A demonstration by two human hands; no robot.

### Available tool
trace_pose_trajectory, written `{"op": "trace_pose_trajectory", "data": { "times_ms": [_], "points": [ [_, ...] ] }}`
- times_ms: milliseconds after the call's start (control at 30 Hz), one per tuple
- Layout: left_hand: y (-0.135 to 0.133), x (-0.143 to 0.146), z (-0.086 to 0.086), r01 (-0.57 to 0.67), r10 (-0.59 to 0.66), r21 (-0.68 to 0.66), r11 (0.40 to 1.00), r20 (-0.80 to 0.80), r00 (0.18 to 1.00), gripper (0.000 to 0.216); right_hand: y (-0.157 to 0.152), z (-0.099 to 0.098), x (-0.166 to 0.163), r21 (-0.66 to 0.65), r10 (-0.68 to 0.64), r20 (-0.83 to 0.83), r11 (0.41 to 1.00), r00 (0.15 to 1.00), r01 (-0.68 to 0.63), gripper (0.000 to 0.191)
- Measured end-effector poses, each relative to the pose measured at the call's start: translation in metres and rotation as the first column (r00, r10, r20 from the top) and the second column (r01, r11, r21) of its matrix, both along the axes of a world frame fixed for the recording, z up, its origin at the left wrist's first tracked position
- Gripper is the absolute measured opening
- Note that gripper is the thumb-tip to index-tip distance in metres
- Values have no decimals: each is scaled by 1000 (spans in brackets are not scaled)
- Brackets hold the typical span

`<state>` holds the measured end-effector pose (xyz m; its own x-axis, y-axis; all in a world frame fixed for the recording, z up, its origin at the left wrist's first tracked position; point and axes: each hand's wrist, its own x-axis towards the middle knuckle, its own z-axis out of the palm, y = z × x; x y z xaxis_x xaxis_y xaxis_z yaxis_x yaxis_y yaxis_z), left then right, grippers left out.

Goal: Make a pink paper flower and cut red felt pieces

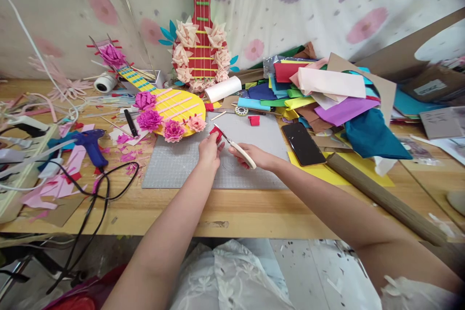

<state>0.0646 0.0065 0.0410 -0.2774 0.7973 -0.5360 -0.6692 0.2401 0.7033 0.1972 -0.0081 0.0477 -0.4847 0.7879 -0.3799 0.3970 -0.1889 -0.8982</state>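
My left hand (209,151) is closed on a small red paper piece (217,133), held just above the grey cutting mat (174,164). My right hand (252,156) grips cream-handled scissors (238,149), whose blades meet the red piece at its edge. Both hands hover over the middle of the mat, close together. A second red scrap (254,120) lies on the mat farther back.
A yellow paper guitar (174,104) with pink flowers lies behind the mat; a red one (201,24) leans on the wall. Coloured paper sheets (327,92) pile at the right beside a black phone (303,144). A blue glue gun (89,143) and cables sit left, and a cardboard tube (385,198) sits right.
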Motion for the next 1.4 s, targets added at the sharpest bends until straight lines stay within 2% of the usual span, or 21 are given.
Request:
{"op": "trace_pose_trajectory", "data": {
  "times_ms": [400,667,933,1167,1400],
  "points": [
    [0,-11,-5,73,-69,52,996,-81,994,6,2,4,5,25,62,59,998,996,-63,54],
    [-3,-13,1,157,-136,90,984,-201,970,7,3,11,9,-43,220,-104,973,970,-225,53],
    [-5,-8,3,203,-186,57,977,-219,958,6,1,11,11,-53,180,-113,981,977,-187,53],
    [-4,-9,5,230,-220,37,973,-174,960,5,-1,10,12,-93,84,-130,991,988,-97,58],
    [-6,-17,4,298,-278,49,953,-237,931,7,1,9,15,-121,91,-127,987,988,-106,57]
  ]
}}
